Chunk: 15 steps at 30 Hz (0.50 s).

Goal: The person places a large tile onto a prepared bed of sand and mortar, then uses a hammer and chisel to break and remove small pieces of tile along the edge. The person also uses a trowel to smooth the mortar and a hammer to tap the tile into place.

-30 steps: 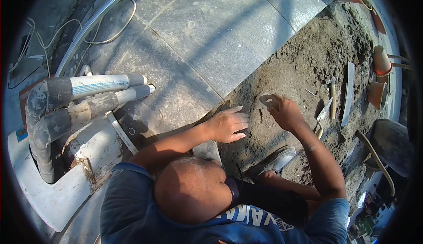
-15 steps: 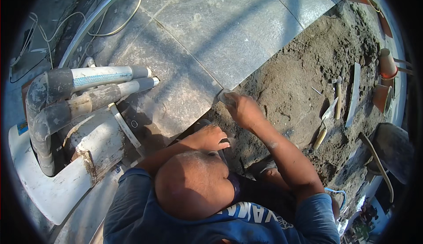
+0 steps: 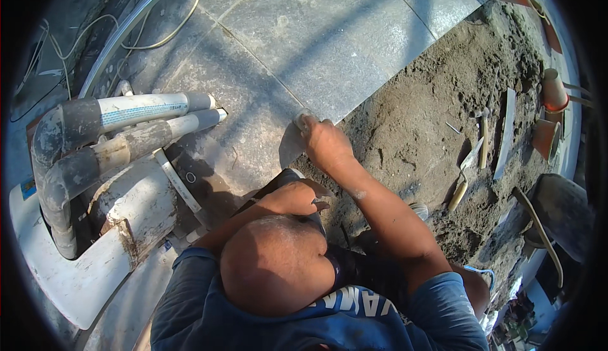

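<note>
My right hand (image 3: 327,144) is closed round a small greyish, rounded piece (image 3: 303,120) whose kind I cannot make out. It is against the grey floor tiles (image 3: 247,107), at the joint near their sandy edge. My left hand (image 3: 292,197) is low and nearer to me, just beyond a rounded, bare bent knee (image 3: 275,268). Its fingers are curled, and whatever they hold, if anything, is hidden. A dark, pointed shadow falls on the tile beside my right hand.
Thick white and grey pipes (image 3: 142,113) stand at the left, above a white basin-like piece (image 3: 63,256). On the sand (image 3: 405,123) at right lie a trowel (image 3: 465,173), a hammer (image 3: 485,137) and a long metal strip (image 3: 506,135). A cable (image 3: 171,40) loops at upper left.
My right hand, with the greyish piece, has moved left and slightly farther away along the tile joint. My left hand has shifted only slightly left.
</note>
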Each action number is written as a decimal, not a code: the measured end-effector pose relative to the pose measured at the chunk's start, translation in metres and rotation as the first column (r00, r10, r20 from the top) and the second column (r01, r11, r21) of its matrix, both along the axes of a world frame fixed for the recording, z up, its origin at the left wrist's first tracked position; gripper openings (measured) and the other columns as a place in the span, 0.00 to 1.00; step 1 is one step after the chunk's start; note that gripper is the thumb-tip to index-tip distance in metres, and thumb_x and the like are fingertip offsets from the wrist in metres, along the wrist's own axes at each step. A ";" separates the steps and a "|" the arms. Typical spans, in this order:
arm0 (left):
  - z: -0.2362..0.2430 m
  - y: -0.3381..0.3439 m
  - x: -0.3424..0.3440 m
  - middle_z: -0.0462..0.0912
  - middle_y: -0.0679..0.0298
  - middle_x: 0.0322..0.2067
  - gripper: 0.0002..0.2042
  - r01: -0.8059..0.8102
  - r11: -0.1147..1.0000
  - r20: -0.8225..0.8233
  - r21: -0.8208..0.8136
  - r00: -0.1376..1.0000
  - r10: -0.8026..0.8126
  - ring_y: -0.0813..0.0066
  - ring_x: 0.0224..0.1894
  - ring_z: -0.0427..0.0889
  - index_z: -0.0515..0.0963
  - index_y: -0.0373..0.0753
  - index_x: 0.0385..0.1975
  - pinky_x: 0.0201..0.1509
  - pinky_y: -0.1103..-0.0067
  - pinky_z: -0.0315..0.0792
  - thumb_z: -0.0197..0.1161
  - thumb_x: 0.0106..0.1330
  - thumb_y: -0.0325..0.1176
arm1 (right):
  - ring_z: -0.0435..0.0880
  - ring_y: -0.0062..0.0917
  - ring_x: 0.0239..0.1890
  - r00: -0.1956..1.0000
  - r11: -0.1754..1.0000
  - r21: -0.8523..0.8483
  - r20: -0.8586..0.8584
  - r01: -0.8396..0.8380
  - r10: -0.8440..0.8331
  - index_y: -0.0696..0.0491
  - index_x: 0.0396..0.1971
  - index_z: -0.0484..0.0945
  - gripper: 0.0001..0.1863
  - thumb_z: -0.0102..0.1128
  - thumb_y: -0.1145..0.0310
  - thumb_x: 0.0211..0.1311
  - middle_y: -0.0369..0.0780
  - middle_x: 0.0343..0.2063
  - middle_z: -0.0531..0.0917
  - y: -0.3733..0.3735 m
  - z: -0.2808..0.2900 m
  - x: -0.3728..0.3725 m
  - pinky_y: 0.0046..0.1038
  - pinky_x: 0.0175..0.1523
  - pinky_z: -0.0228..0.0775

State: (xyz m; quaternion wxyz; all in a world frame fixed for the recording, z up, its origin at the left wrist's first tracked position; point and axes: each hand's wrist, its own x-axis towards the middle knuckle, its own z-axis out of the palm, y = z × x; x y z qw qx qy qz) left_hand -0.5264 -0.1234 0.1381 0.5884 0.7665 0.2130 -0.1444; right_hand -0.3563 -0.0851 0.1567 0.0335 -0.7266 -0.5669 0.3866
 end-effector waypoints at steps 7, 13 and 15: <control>0.015 0.049 -0.011 0.86 0.47 0.39 0.16 -0.264 0.964 0.148 0.037 0.955 0.256 0.47 0.45 0.84 0.84 0.33 0.44 0.56 0.62 0.75 0.64 0.66 0.39 | 0.88 0.45 0.40 0.916 0.865 -0.357 0.058 -0.353 0.397 0.52 0.53 0.77 0.17 0.49 0.70 0.66 0.50 0.33 0.86 -0.088 0.004 0.057 0.42 0.46 0.82; -0.023 0.147 0.050 0.58 0.41 0.71 0.37 -0.338 0.202 0.233 0.919 0.880 0.415 0.41 0.74 0.55 0.61 0.34 0.71 0.76 0.52 0.50 0.60 0.70 0.52 | 0.88 0.44 0.36 0.966 0.971 -0.059 0.106 -0.230 0.235 0.51 0.45 0.77 0.11 0.51 0.67 0.66 0.48 0.31 0.86 -0.072 0.032 0.102 0.44 0.40 0.80; -0.031 0.124 0.071 0.52 0.39 0.73 0.41 -0.220 0.407 0.123 0.886 0.961 0.249 0.40 0.76 0.49 0.55 0.35 0.74 0.77 0.50 0.45 0.56 0.70 0.58 | 0.88 0.44 0.36 0.973 0.979 -0.028 0.102 -0.203 0.205 0.50 0.47 0.77 0.12 0.52 0.65 0.67 0.48 0.31 0.86 -0.070 0.041 0.123 0.44 0.40 0.80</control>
